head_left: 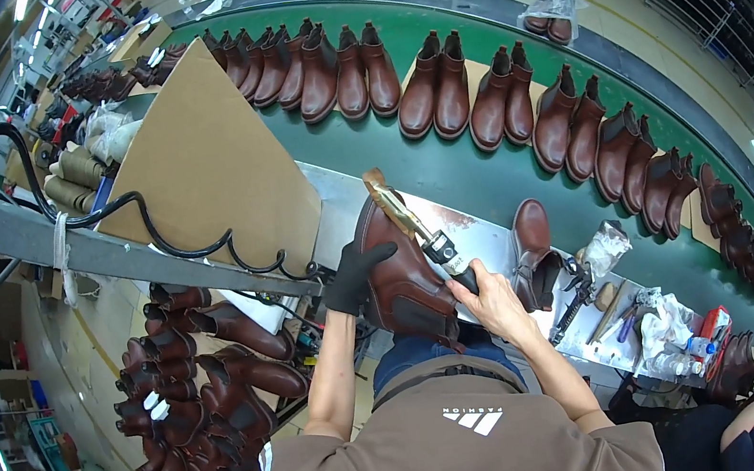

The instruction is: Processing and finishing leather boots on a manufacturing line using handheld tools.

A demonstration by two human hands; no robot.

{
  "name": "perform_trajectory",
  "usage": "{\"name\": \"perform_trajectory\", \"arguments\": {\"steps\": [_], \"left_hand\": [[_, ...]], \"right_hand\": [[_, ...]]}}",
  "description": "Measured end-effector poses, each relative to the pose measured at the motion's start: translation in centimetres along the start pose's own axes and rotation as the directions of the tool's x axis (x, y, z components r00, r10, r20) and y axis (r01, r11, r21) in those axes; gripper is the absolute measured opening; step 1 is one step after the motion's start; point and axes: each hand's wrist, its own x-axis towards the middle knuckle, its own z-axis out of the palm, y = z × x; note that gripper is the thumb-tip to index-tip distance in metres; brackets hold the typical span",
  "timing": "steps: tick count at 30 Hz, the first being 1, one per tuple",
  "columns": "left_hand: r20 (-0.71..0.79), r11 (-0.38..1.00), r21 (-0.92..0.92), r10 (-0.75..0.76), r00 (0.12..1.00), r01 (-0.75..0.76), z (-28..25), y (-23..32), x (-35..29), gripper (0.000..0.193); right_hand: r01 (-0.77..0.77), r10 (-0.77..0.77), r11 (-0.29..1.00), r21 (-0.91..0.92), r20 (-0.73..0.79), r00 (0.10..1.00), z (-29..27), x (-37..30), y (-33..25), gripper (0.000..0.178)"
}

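Observation:
In front of my body a brown leather ankle boot (396,266) with dark elastic side panels is held up, its toe pointing away from me. My left hand (354,279), in a black glove, grips it from the left side with the thumb across the leather. My right hand (494,301) is bare and closed round the dark handle of a hand tool with a brass-coloured metal head (401,213). The head lies over the boot's toe end; whether it touches the leather cannot be told. Another brown boot (530,228) lies on the metal worktop to the right.
A green conveyor (473,164) carries a curved row of brown boots. A cardboard sheet (208,163) stands at left above a grey metal bar (110,257) with a coiled black cord. Boots are piled lower left (198,434). Tools and plastic bags (664,325) lie at right near another person's arm (753,409).

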Motion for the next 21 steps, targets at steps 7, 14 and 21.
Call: {"name": "perform_trajectory", "arguments": {"steps": [7, 14, 21], "left_hand": [[0.009, 0.993, 0.117, 0.012, 1.0, -0.013, 0.5, 1.2, -0.8, 0.042], [-0.018, 0.981, 0.181, 0.072, 0.997, -0.067, 0.1, 0.9, -0.9, 0.042], [-0.034, 0.987, 0.154, 0.043, 0.999, -0.037, 0.4, 1.3, -1.1, 0.043]], "right_hand": [[0.018, -0.02, 0.997, -0.078, -0.022, 1.0, -0.1, -0.5, 0.4, 0.04], [0.003, -0.005, 0.999, -0.049, -0.048, 0.999, 0.6, -0.4, 0.3, 0.04], [0.065, -0.078, 0.994, -0.084, -0.156, 0.985, 1.8, -0.4, 0.9, 0.037]]}}
